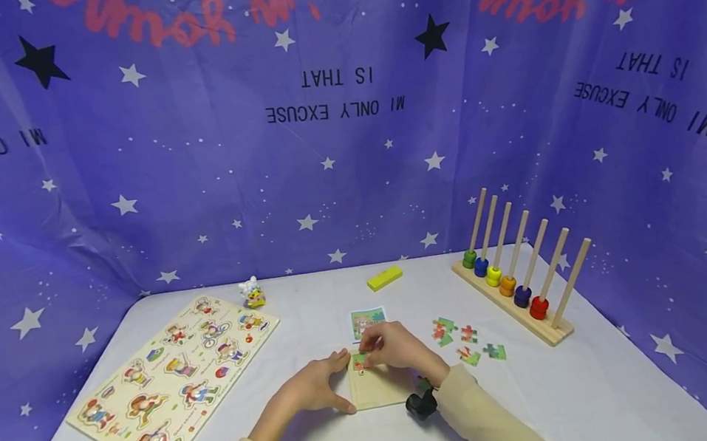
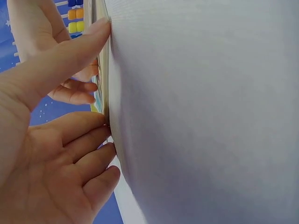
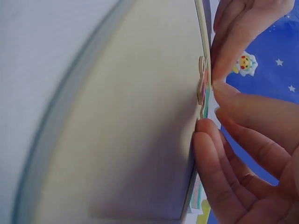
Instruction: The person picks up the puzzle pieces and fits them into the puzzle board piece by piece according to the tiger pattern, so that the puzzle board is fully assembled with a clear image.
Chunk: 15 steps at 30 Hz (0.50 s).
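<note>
A shallow wooden puzzle board [image 1: 383, 393] lies on the table in front of me. My left hand [image 1: 313, 386] is spread along its left side, thumb and fingertips touching the edge. Over the board's upper left corner, my right hand [image 1: 393, 347] holds its thumb and fingertips at a jigsaw piece [image 3: 201, 84], seen edge-on in the right wrist view. Green and red picture pieces [image 1: 360, 363] show in that corner, partly covered by the fingers. Behind the board lies a small picture card [image 1: 368, 317], partly hidden by the right hand. Several loose jigsaw pieces [image 1: 468, 356] lie to the right.
A large wooden picture board [image 1: 176, 381] covers the left of the table. Near its far end stands a small toy figure [image 1: 252, 293]. A yellow block [image 1: 385, 278] lies at the back, and a pegged bead stand [image 1: 516, 296] occupies the right. Purple star-printed cloth hangs around.
</note>
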Each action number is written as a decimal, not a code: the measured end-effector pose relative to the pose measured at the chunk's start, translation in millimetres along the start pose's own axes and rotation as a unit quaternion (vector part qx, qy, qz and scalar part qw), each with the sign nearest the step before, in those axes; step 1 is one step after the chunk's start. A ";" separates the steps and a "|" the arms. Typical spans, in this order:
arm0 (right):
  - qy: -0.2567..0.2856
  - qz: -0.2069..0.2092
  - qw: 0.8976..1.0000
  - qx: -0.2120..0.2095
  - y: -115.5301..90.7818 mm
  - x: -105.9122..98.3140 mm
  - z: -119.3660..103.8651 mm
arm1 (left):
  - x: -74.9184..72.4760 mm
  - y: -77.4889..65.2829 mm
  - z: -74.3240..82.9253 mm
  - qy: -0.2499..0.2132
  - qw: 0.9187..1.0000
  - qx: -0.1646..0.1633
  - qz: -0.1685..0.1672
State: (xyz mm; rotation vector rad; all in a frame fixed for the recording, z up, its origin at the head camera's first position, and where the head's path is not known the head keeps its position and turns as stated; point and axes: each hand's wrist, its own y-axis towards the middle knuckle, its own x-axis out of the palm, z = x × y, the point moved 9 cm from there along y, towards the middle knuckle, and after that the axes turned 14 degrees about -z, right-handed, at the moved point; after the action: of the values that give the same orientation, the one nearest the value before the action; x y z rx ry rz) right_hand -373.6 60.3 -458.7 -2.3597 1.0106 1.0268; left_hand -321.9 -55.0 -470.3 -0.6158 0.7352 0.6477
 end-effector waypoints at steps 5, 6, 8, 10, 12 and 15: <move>-0.010 0.000 1.000 -0.003 -1.4 1.5 -0.1 | -0.3 0.3 0.2 -0.001 1.000 0.000 0.002; -0.011 0.001 1.000 -0.003 -1.5 2.1 -0.2 | 0.0 0.5 0.1 -0.001 1.000 -0.001 0.001; -0.013 0.003 1.000 -0.004 -1.2 2.6 -1.8 | 0.2 0.7 -0.2 -0.001 1.000 -0.001 0.001; -0.014 0.006 1.000 -0.005 -1.0 2.8 -3.3 | 0.7 1.1 -0.4 -0.002 1.000 -0.001 0.000; -0.017 0.009 1.000 -0.004 -0.5 3.3 -3.7 | 0.8 1.2 -0.3 -0.001 1.000 -0.001 -0.001; -0.017 0.009 1.000 -0.001 1.0 4.2 -3.3 | 0.4 1.2 0.1 -0.001 1.000 -0.001 -0.002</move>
State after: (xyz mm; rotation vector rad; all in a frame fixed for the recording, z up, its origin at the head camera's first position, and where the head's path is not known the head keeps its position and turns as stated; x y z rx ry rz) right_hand -370.8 55.8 -459.7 -2.3310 1.0194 1.0717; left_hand -322.5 -54.1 -470.9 -0.6180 0.7313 0.6448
